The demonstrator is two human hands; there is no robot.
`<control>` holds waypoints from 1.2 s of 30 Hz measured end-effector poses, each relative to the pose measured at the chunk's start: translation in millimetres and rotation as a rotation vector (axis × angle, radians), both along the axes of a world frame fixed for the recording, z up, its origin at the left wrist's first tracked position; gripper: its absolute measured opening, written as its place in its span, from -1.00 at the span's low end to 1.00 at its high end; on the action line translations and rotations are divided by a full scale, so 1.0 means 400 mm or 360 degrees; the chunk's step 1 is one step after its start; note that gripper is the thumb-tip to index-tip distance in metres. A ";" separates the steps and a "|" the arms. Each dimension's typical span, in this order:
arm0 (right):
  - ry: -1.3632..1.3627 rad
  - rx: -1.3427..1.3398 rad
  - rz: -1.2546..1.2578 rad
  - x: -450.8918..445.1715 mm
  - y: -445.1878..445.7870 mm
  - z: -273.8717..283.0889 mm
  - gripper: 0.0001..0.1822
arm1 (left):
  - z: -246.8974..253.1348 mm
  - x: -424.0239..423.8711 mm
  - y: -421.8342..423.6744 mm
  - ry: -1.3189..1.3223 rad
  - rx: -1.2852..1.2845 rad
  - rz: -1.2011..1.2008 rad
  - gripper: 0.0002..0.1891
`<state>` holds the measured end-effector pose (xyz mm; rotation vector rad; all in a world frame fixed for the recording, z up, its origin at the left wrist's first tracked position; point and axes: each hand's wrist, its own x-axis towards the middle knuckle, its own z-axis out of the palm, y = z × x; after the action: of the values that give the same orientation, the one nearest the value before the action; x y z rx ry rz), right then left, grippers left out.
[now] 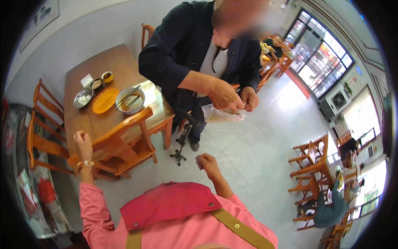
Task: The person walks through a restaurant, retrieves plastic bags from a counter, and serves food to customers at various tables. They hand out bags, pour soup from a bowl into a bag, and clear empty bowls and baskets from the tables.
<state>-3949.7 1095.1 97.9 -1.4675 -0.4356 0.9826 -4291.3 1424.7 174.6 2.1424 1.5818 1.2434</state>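
Observation:
My left hand (82, 143) is curled into a fist above the near edge of a wooden dining table (116, 63), beside the back of a wooden chair (132, 124). A beaded bracelet (85, 163) circles that wrist. In front of my chest, over the tiled floor, my right hand (207, 165) is loosely curled, with nothing visible in it. Facing me stands a person in a dark jacket (174, 46), whose hands (231, 98) pinch the top of a translucent plastic bag (219, 114). Below the jacket, a walking cane (183, 141) with a several-footed base stands upright.
The table bears a bowl (136, 107) with broth and chopsticks, an orange woven basket (105, 100), a metal bowl (83, 98) and small cups. Another chair (46, 137) stands left, near a display case (31, 193). Seated people (332, 204) and tables are to the right.

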 end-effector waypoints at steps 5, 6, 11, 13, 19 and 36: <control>-0.1019 -0.0349 0.0060 -0.125 -0.017 -0.022 -0.83 | -0.098 -0.057 0.123 0.0393 -0.0192 -0.0010 -0.81; -0.1213 -0.0371 0.0075 -0.145 -0.012 -0.030 -0.83 | -0.117 -0.067 0.135 0.0434 -0.0355 0.0037 -0.80; -0.0971 -0.0322 0.0044 -0.229 0.035 -0.067 -0.84 | -0.170 -0.107 0.159 0.0443 -0.0091 -0.0110 -0.77; -0.0807 -0.0191 -0.0015 -0.256 0.075 -0.039 -0.88 | -0.142 -0.082 0.130 0.0363 -0.0213 -0.0173 -0.78; -0.0779 0.0300 -0.0015 -0.272 0.280 0.166 -0.89 | -0.064 -0.035 0.069 0.0540 -0.0342 -0.0113 -0.80; -0.3408 -0.0301 0.1315 -0.030 1.296 -0.006 -0.74 | 0.008 -0.096 0.239 -0.0604 -0.1827 -0.0376 -0.78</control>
<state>-3961.7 1613.7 95.5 -2.0305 -2.5999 -0.5088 -4329.7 1520.2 178.0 1.2028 1.3026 0.3988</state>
